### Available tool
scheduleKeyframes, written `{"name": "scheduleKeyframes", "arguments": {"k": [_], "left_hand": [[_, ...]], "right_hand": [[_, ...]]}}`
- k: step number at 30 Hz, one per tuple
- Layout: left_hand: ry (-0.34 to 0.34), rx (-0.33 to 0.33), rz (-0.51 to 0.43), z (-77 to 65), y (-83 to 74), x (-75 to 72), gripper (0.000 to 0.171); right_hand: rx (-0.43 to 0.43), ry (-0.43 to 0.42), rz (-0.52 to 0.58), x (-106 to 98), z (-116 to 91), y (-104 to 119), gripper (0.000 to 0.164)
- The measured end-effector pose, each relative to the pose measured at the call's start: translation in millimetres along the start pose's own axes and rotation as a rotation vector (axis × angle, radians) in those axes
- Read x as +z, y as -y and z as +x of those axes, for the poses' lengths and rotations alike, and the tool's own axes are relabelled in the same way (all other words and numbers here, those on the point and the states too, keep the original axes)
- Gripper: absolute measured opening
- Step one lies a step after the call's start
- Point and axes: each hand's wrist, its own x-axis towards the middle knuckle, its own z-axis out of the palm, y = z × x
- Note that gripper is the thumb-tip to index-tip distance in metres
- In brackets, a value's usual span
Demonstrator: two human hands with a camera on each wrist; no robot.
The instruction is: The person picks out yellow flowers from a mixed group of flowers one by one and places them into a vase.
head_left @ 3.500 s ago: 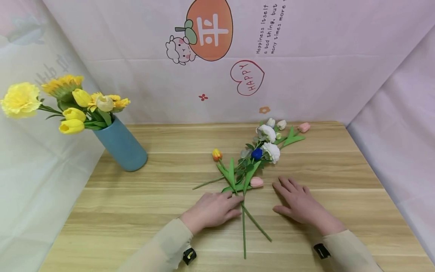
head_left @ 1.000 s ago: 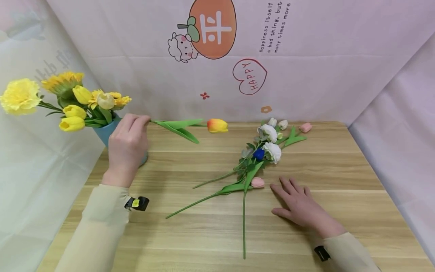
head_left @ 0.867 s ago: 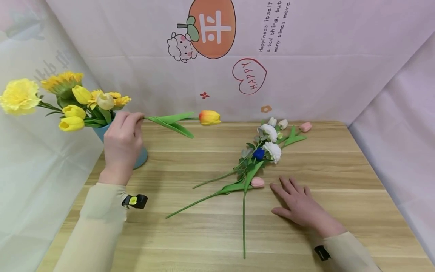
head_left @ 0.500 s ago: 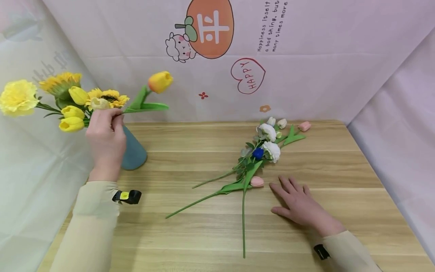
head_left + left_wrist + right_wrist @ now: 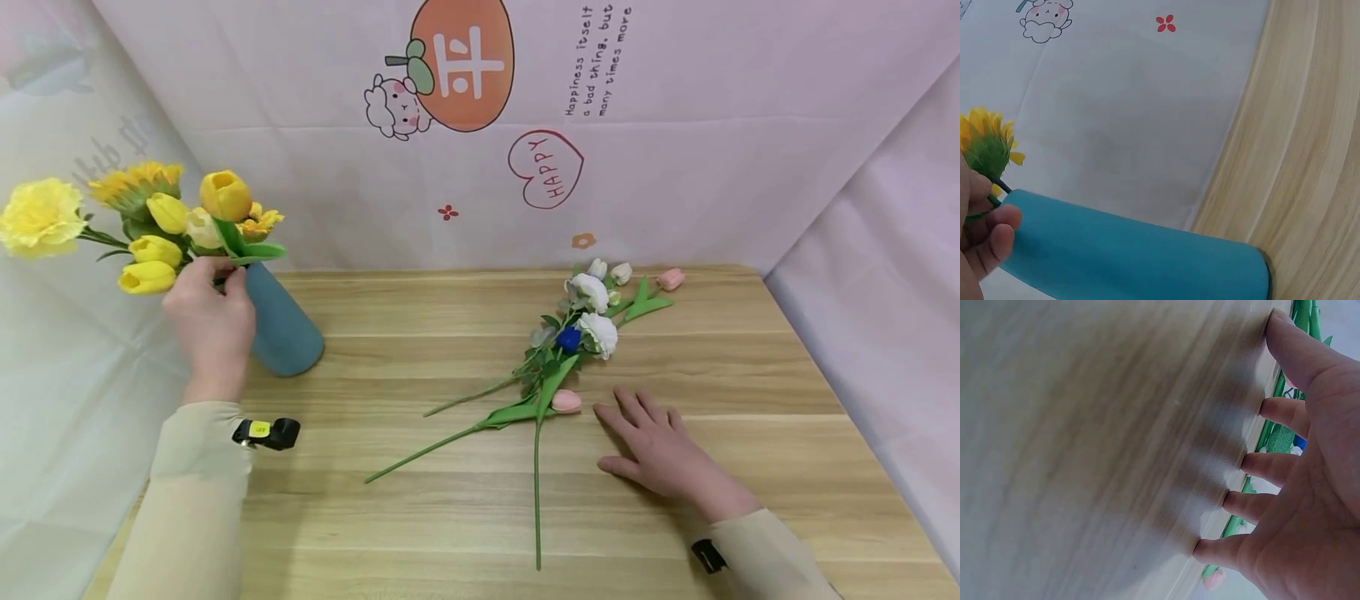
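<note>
My left hand (image 5: 213,325) pinches the stem of an orange-yellow tulip (image 5: 225,195) at the mouth of the blue vase (image 5: 283,325). In the left wrist view the curled fingers (image 5: 1002,240) are right by the rim of the vase (image 5: 1135,244), and a green stem runs between them. Yellow flowers fill the vase: tulips (image 5: 155,250), a carnation (image 5: 43,218) and sunflowers (image 5: 138,187). With fingers spread, my right hand (image 5: 663,450) rests on the table, its fingertips touching the wood in the right wrist view. It holds nothing.
Several flowers lie on the wooden table (image 5: 420,533) left of and beyond my right hand: pink tulips (image 5: 567,402), a blue bud (image 5: 568,339), white blooms (image 5: 597,335) and white tulips (image 5: 621,273). A printed cloth (image 5: 337,167) hangs behind the table.
My left hand picked up the orange-yellow tulip from the table and brought it left to the vase. The tulip swung from lying sideways to upright among the yellow flowers. My right hand stayed put.
</note>
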Motion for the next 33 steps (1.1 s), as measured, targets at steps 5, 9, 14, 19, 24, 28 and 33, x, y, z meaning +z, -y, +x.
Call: {"name": "scheduleKeyframes", "arguments": {"k": [5,9,14,19,24,28,33], "left_hand": [[0.073,-0.123,0.05,-1.8,3.9,-0.5,0.022],[0.02,-0.047,0.017,-7.1,7.6,2.6,0.023],[-0.043,-0.007,-0.008,-11.2,10.0,6.4,0.021],[-0.024,-0.043,0.033,-13.2,11.5,8.8,0.025],[0.008,-0.095,0.061,-18.2,11.7,9.8,0.026],[0.025,-0.129,0.051,-25.6,10.4,11.0,0.023],[0.099,-0.121,0.049,-46.6,11.9,15.5,0.024]], "right_hand": [[0.0,-0.012,-0.005,0,-1,1,0.072],[0.002,-0.006,-0.008,0,-1,0,0.072],[0.005,-0.002,0.002,0,-1,0,0.071],[0.014,0.0,0.004,2,-1,-2,0.072],[0.018,0.006,0.006,3,-1,-4,0.072],[0.023,0.017,0.016,6,-2,-5,0.072],[0.025,0.031,0.042,4,-1,-8,0.07]]}}
